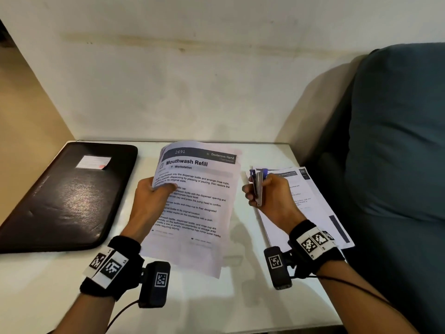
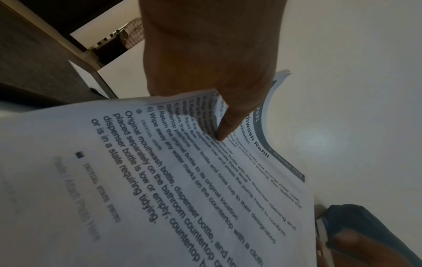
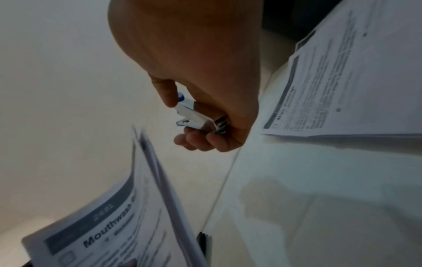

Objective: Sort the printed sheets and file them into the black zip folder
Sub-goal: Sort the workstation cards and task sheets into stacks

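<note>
My left hand (image 1: 154, 191) (image 2: 219, 126) grips a stack of printed sheets (image 1: 195, 203) (image 2: 182, 180) (image 3: 118, 225) headed "Mouthwash Refill" by its left edge, thumb on top, lifted over the middle of the white table (image 1: 216, 304). My right hand (image 1: 260, 191) (image 3: 200, 126) holds a small metal stapler (image 1: 257, 186) (image 3: 198, 117) with a blue tip, just right of that stack. A second pile of printed sheets (image 1: 310, 208) (image 3: 342, 81) lies flat at the table's right edge, under my right hand. The black zip folder (image 1: 67, 198) lies closed at the left, with a white label (image 1: 94, 162).
The table stands against a pale wall (image 1: 192, 80). A dark teal sofa cushion (image 1: 397, 153) borders the table's right side. A floor gap (image 1: 19, 131) opens left of the folder.
</note>
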